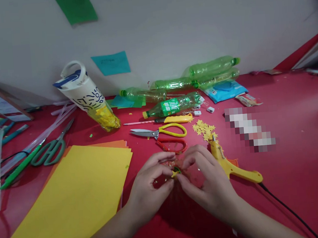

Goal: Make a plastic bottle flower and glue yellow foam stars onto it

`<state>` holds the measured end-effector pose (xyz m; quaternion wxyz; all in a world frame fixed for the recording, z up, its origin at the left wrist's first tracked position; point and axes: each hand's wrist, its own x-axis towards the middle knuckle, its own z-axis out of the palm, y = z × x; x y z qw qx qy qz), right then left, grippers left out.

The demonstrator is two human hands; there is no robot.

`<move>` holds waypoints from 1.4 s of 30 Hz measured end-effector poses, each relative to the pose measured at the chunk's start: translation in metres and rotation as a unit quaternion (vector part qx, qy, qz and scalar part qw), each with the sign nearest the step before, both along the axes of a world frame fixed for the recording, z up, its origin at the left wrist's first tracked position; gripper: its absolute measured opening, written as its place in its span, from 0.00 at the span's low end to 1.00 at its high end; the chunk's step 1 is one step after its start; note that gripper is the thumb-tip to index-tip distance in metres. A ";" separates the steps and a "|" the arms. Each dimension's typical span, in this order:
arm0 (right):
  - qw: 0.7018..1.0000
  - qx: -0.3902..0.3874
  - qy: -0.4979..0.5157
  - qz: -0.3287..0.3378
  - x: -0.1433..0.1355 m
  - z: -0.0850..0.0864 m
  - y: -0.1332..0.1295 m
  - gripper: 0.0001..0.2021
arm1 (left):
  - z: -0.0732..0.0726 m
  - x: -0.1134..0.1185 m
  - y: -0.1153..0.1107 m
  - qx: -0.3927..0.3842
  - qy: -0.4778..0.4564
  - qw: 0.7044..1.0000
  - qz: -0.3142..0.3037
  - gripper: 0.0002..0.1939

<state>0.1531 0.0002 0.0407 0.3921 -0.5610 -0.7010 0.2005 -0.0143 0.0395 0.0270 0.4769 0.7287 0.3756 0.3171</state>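
My left hand is closed, its thumb and forefinger pinching a small yellow star. Facing it, my right hand has curled fingers, with the thumb close to the star. Between the hands is a clear, glinting plastic piece with a bit of green by the star; its outline is mostly hidden, and the right fingers seem to hold its side. More yellow stars lie in a loose pile beyond my right hand. A yellow glue gun rests beside that hand, its nozzle pointing away from me.
Scissors with yellow and red handles lie ahead, near a yellow cutter. Several green plastic bottles lie along the wall. At left are yellow paper sheets, grey-green scissors and a white tumbler. A black cord trails right.
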 end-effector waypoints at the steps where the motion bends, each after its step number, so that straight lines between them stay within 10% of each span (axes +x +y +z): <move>1: 1.000 -0.003 -0.001 0.001 0.000 0.000 0.000 0.09 | 0.000 0.000 0.000 -0.003 -0.002 1.000 -0.002 0.08; 23: 0.997 0.014 -0.068 0.044 0.020 0.015 -0.001 0.08 | 0.000 -0.011 0.007 0.136 0.102 0.985 -0.040 0.11; 42: 0.998 0.016 -0.040 0.046 0.024 0.004 -0.010 0.14 | 0.028 -0.020 0.015 0.155 0.153 0.974 -0.063 0.10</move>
